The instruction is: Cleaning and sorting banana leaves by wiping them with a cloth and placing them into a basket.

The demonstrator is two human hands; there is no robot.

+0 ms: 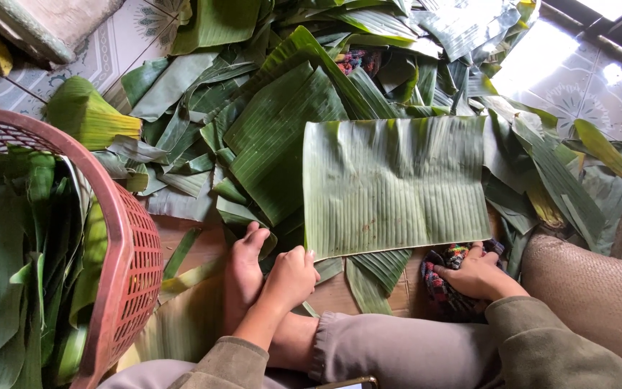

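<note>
Left hand (291,277): curled into a loose fist at the near left corner of the cut leaf; fingers closed on the leaf's edge.
Right hand (475,274): fingers closed on the cloth, knuckles just under the leaf's near right corner.
Cut leaf (396,184): banana leaf trimmed to a rough rectangle, laid flat between and just beyond both hands; matte green, fine parallel ribs, a few creases, browned specks near the near edge.
Cloth (442,284): crumpled rag, multicoloured weave of dark, red and pale threads, bunched under the right hand.
Foot (242,277): bare, touching the left hand's outer side, resting on the floor.
Leaf pile (268,137): loose overlapping banana leaves and torn strips beyond both hands, glossy to dull green, some yellowed; it lies under the cut leaf and hides most of the floor.
Basket (134,259): red plastic lattice, round rim, left of the left hand, filled with upright folded leaves.
Sack (592,295): coarse brown woven cloth, rounded, just right of the right hand.
Floor (120,47): patterned pale tiles far beyond; bare wood boards (332,292) between the hands.
</note>
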